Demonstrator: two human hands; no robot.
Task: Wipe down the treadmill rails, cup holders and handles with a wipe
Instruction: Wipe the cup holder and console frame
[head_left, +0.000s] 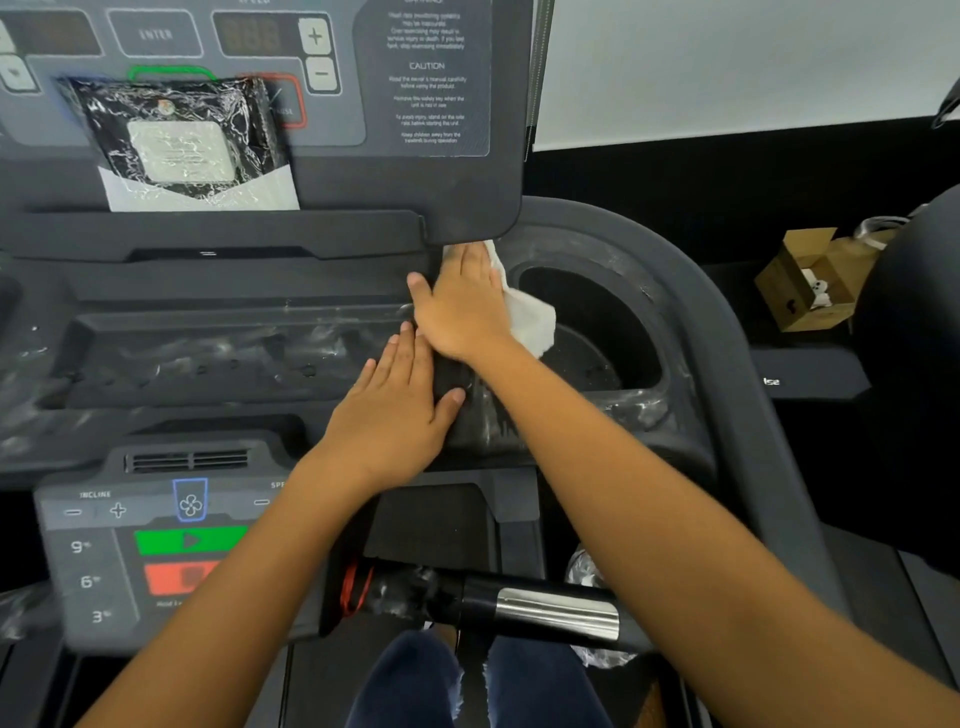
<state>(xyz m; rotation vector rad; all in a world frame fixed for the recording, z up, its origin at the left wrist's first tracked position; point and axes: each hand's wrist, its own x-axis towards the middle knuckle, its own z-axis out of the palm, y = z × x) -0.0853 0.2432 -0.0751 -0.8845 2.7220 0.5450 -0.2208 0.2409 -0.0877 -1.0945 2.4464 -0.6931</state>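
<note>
As the right hand (462, 306) presses the wipe (531, 318) under straight fingers beside the cup holder (615, 332), with the left hand (395, 415) flat and empty, the unpinched wipe could slide out and drop into the holder.

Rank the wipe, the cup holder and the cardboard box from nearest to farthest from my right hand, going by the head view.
1. Wipe: pressed under the right hand, touching it.
2. Cup holder: just right of the hand.
3. Cardboard box: far right, off the treadmill.
</note>
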